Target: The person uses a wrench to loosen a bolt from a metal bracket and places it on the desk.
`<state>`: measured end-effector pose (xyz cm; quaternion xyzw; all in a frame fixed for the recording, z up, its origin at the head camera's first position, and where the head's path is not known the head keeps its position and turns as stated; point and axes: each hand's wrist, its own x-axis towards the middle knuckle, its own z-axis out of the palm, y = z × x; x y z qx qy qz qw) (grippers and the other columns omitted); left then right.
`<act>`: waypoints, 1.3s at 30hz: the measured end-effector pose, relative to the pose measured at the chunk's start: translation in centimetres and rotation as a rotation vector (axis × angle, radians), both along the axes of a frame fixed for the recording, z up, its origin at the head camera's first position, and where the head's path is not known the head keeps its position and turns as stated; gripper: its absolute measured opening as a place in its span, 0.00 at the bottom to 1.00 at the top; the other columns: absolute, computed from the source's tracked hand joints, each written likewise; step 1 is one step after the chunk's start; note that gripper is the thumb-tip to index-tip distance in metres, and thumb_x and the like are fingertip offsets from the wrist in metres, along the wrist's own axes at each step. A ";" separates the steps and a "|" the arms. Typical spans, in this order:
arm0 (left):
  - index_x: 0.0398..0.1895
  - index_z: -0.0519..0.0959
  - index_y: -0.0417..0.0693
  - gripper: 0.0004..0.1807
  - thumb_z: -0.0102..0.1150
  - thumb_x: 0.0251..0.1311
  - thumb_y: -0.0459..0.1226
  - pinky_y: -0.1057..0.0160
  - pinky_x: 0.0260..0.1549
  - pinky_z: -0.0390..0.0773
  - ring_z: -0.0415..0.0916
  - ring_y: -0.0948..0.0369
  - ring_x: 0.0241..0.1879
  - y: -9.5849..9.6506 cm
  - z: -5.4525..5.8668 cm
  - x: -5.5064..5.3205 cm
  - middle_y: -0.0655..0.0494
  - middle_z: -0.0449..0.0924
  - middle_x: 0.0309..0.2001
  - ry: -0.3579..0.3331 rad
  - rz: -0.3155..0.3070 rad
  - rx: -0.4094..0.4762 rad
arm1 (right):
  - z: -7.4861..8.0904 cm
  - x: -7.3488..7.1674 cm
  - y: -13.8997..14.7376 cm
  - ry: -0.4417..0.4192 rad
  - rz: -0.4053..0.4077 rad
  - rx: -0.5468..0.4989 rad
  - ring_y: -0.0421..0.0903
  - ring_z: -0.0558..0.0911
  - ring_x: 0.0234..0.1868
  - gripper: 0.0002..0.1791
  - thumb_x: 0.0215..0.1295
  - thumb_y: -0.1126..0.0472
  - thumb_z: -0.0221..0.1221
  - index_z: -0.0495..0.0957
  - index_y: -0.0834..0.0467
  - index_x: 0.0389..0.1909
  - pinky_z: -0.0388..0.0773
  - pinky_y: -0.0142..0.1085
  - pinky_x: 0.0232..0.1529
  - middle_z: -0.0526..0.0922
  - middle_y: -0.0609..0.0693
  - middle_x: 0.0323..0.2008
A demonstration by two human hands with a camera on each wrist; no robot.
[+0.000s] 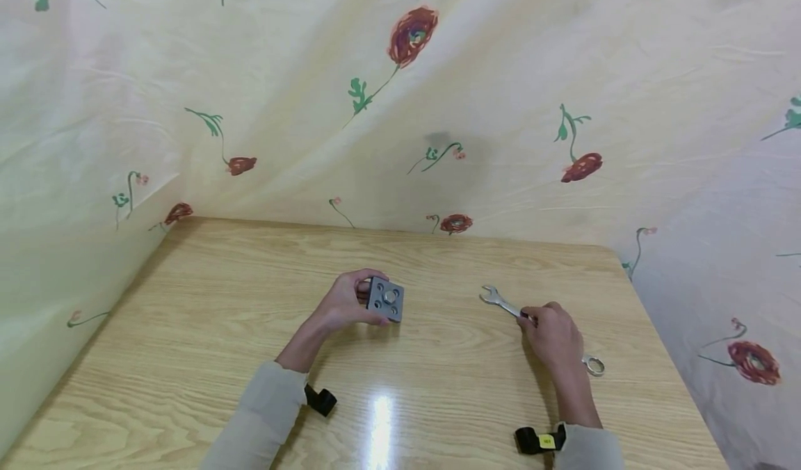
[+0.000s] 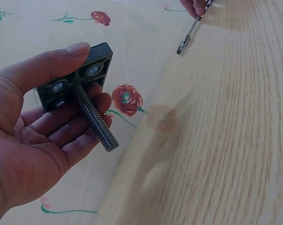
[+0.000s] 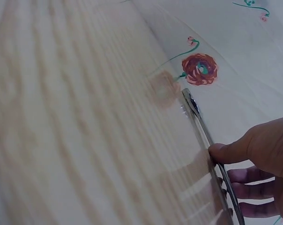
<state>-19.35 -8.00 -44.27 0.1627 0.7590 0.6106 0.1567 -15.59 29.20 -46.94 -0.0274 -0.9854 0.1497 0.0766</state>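
Note:
My left hand holds a square dark grey plate between thumb and fingers, above the wooden table. A hex bolt head sits at the plate's middle with a hole near each corner. From the plate's other face a long threaded bolt shank sticks out toward the palm side in the left wrist view. At the right, my right hand pinches a combination wrench by its shaft, low over the table. The wrench's open end points away to the left; its ring end shows beyond the wrist.
A wooden table spreads under both hands. Behind it and along both sides hangs a pale cloth printed with red flowers. Black straps with small devices are worn on both wrists.

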 end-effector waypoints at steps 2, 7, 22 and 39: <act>0.58 0.72 0.39 0.38 0.76 0.38 0.26 0.61 0.45 0.83 0.83 0.55 0.45 0.0 0.0 0.0 0.36 0.82 0.51 0.004 0.003 -0.004 | 0.0 -0.1 0.0 0.016 0.014 0.006 0.51 0.77 0.29 0.10 0.59 0.60 0.65 0.85 0.59 0.40 0.67 0.37 0.22 0.81 0.62 0.34; 0.58 0.72 0.39 0.38 0.76 0.38 0.27 0.59 0.45 0.82 0.83 0.53 0.45 0.2 0.0 0.1 0.36 0.82 0.51 0.019 0.014 -0.024 | 0.7 0.0 -0.2 0.078 0.055 -0.002 0.60 0.80 0.35 0.17 0.59 0.57 0.65 0.82 0.62 0.46 0.75 0.49 0.27 0.82 0.66 0.38; 0.55 0.75 0.47 0.38 0.79 0.34 0.31 0.63 0.40 0.82 0.82 0.58 0.43 2.0 1.8 1.8 0.47 0.85 0.46 0.115 0.044 -0.096 | 8.0 1.9 -9.6 0.147 0.481 -0.265 0.41 0.81 0.37 0.13 0.60 0.58 0.65 0.83 0.56 0.46 0.77 0.33 0.36 0.85 0.49 0.40; 0.55 0.76 0.44 0.35 0.79 0.37 0.35 0.57 0.45 0.81 0.83 0.59 0.42 2.5 4.3 2.4 0.47 0.85 0.46 0.296 -0.014 -0.110 | 9.1 1.5 -14.4 0.103 0.639 -0.414 0.39 0.80 0.38 0.18 0.58 0.57 0.67 0.81 0.52 0.51 0.75 0.28 0.35 0.83 0.46 0.44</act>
